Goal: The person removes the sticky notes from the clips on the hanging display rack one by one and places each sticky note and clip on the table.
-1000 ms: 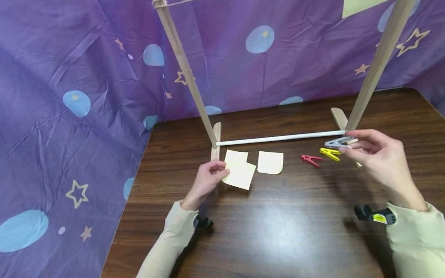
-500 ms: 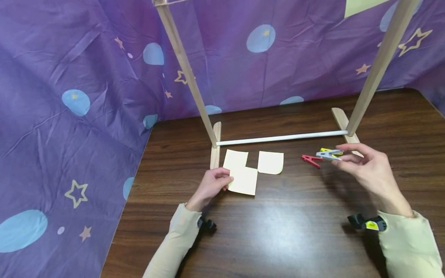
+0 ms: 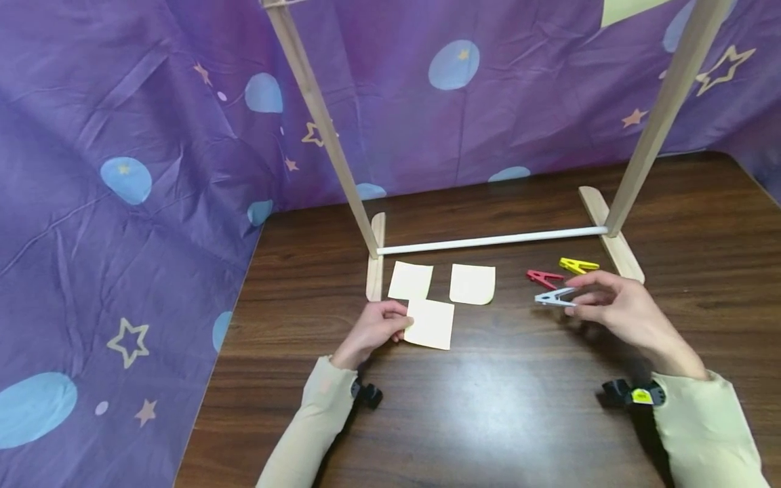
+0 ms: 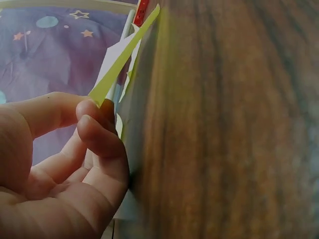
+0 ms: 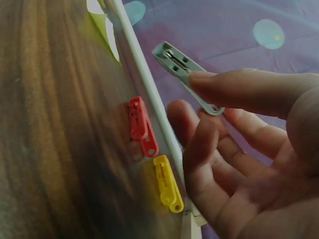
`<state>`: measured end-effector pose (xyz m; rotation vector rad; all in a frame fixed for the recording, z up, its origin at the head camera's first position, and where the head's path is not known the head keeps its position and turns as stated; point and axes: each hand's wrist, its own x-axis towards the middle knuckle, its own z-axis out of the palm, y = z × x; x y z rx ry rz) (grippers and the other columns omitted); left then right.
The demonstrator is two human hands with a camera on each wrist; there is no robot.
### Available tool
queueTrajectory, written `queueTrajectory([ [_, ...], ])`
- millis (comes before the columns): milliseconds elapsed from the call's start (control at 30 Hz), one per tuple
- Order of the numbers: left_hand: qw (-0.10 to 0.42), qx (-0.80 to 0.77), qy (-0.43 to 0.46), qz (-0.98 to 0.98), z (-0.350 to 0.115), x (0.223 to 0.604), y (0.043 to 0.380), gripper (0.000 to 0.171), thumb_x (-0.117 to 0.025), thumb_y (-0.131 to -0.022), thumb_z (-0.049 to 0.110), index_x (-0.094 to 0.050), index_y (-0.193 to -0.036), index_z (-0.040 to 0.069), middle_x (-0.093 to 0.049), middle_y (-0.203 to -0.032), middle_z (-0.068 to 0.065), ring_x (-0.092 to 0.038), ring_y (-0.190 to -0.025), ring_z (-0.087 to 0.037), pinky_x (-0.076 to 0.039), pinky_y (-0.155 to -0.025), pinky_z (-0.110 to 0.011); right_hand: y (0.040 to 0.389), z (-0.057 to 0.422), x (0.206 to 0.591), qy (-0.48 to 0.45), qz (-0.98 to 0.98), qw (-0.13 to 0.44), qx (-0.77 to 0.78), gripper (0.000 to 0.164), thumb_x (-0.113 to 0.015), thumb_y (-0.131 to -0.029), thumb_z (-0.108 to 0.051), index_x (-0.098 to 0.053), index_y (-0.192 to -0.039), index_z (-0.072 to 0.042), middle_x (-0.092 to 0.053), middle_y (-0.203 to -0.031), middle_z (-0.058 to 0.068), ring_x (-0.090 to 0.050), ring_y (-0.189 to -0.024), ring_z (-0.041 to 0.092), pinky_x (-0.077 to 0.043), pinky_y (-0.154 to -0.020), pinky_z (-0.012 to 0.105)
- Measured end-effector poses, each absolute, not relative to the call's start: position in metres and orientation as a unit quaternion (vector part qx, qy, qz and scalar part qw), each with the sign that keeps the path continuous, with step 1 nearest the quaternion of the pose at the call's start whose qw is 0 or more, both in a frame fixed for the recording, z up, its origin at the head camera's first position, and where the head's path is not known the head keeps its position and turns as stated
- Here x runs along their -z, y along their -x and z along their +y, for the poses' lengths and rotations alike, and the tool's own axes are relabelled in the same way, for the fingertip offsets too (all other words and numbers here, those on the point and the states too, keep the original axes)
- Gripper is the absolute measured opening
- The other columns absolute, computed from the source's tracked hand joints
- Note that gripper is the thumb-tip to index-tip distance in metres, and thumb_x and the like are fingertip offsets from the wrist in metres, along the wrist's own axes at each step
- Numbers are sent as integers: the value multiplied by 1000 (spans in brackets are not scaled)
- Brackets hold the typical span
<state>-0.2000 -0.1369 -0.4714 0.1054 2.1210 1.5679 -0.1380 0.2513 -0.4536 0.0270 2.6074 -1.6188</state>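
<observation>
My left hand point(image 3: 373, 331) pinches a pale yellow sticky note point(image 3: 430, 324) by its left edge, thumb against fingers; the left wrist view shows the note point(image 4: 119, 64) raised off the table. Behind it on the table lie two more notes, one at the left point(image 3: 411, 279) and one at the right point(image 3: 472, 283). Between thumb and fingers my right hand point(image 3: 628, 315) holds a pale grey clothespin point(image 3: 552, 297), its nose pointing left. Just beyond that hand are a red clothespin point(image 3: 543, 277) and a yellow clothespin point(image 3: 577, 265), both lying on the wood.
A wooden frame spans the back, with a left post point(image 3: 323, 129), a right post point(image 3: 668, 112) and a low white rod point(image 3: 494, 240) joining its feet. Part of another note point(image 3: 628, 9) shows at the top right. A purple cloth point(image 3: 390, 88) hangs behind the brown table point(image 3: 476, 420).
My left hand has drawn its note slightly right and toward me. My right hand has carried the grey clothespin left and nearer, uncovering the frame's right foot.
</observation>
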Motion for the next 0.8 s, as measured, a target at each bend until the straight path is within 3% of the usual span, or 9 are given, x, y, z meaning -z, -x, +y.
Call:
queueTrajectory([
  [267,252,-556,-34,791,-135,466,201,20,-65,-87,3,-63,-100,-12,-56,-64,1,-50,-51,-6,-45,-51,-18,139,249,458,-10,869,75,489,43,-74,-81,-7,-57,-119,2,-74,-87,12,-67,-67,8,-51,-58,25],
  [800,244,-461,-65,851,-130,464,198,10,-67,-86,7,-65,-83,-2,-61,-61,-1,-54,-48,-8,-48,-50,-21,139,246,465,-5,887,108,450,43,-77,-78,-14,-60,-115,0,-68,-80,7,-58,-65,7,-41,-57,23],
])
